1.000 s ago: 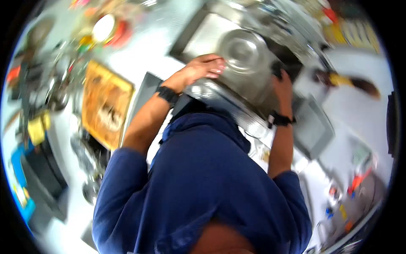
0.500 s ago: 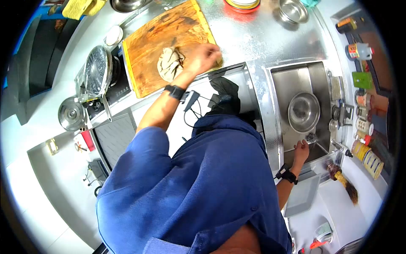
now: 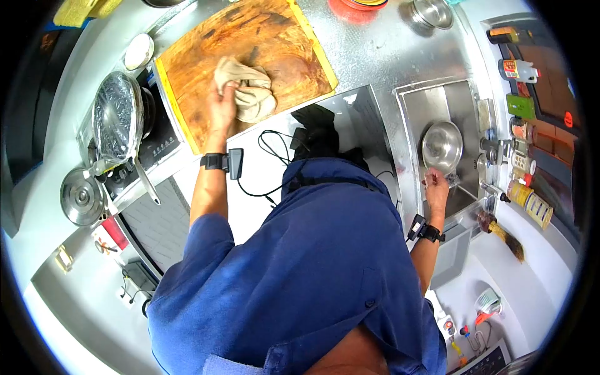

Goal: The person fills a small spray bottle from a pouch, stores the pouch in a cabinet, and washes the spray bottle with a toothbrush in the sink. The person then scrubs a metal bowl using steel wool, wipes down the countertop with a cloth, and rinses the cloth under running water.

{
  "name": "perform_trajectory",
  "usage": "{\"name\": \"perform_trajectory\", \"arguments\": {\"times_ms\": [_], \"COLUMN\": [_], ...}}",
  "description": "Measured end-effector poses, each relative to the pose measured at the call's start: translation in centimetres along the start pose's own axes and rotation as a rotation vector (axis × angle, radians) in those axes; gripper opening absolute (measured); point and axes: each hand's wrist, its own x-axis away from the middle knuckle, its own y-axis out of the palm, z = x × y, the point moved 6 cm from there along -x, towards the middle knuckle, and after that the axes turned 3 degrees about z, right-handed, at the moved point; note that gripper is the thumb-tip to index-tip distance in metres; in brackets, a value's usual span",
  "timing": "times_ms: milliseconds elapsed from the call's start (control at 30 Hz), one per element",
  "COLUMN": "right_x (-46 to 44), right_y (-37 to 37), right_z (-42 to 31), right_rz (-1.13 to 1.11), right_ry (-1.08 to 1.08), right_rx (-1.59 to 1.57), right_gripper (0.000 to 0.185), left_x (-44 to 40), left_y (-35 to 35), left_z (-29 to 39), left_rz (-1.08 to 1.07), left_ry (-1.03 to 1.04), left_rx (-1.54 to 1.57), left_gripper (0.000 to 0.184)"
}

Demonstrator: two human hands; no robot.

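Observation:
A crumpled beige cloth (image 3: pixel 255 100) lies on the wooden cutting board (image 3: pixel 284 47). My left hand (image 3: pixel 221 107) is closed on the cloth's left edge. Over the near end of the sink (image 3: pixel 409 144) is my right hand (image 3: pixel 435 185), its fingers loosely curled with a gap at the thumb; nothing shows in them. Just past those fingers a steel bowl (image 3: pixel 442 147) sits in the sink. A shiny scrubber (image 3: pixel 452 180) lies right beside the right hand, partly hidden by it.
A plastic-covered pan (image 3: pixel 115 115) sits on the stove left of the board, with a steel lid (image 3: pixel 83 196) nearby. Steel bowls (image 3: pixel 431 14) stand at the back. Bottles and jars (image 3: pixel 520 70) line the right wall, with a brush (image 3: pixel 505 240) below them.
My left hand has moved left from the board's right edge onto the cloth, whose shape has shifted. My right hand is closer to the bowl. The camera view has shifted.

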Motion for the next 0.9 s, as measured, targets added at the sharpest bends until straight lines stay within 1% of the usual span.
{"name": "perform_trajectory", "arguments": {"times_ms": [33,67,133,233,333,367,400,467,533,633,667,833,900], "right_x": [0.6,1.1,1.8,2.8,3.8,4.2,4.5,4.7,4.6,4.7,5.0,6.0,6.0], "right_y": [-0.3,-0.5,-0.2,-0.4,-0.6,-0.7,-0.8,-1.1,-0.9,-0.8,-0.8,-0.1,0.2], "right_z": [-0.8,-1.3,-0.5,-1.5,-3.2,-3.8,-4.4,-5.3,-4.0,-3.4,-2.9,0.3,2.2], "right_rz": [0.006,0.016,0.041,0.048,0.042,0.019,0.034,0.007,0.003,0.024,0.029,0.015,0.026], "right_ry": [0.011,0.022,0.02,-0.014,0.035,0.069,0.09,0.022,0.054,0.017,0.032,0.084,0.064], "right_rx": [-0.022,-0.044,-0.037,-0.002,-0.055,-0.099,-0.105,-0.182,-0.209,-0.213,-0.207,-0.251,-0.207], "right_gripper": [0.025,0.026,0.025,0.023,0.024,0.024,0.024,0.025,0.026,0.027,0.027,0.027,0.028], "left_x": [0.5,-0.2,-0.9,-0.8,-0.1,0.2,0.4,1.7,3.1,5.1,5.7,5.8,4.6], "left_y": [-0.5,-1.3,-1.4,0.2,3.1,4.6,6.0,9.7,13.2,17.1,18.1,20.7,22.1], "left_z": [1.6,1.2,1.1,4.1,7.2,8.1,8.6,9.7,11.3,11.8,12.4,12.5,14.1], "left_rz": [0.064,0.04,0.023,-0.116,-0.206,-0.325,-0.352,-0.433,-0.522,-0.612,-0.657,-0.65,-0.621], "left_ry": [-0.035,-0.03,-0.125,-0.192,-0.244,-0.262,-0.269,-0.376,-0.384,-0.502,-0.493,-0.546,-0.449], "left_rx": [0.166,0.236,0.575,0.87,1.028,1.074,1.07,1.095,1.006,1.001,0.986,0.878,0.808], "left_gripper": [0.037,0.036,0.036,0.04,0.044,0.045,0.045,0.046,0.049,0.051,0.051,0.049,0.047]}}
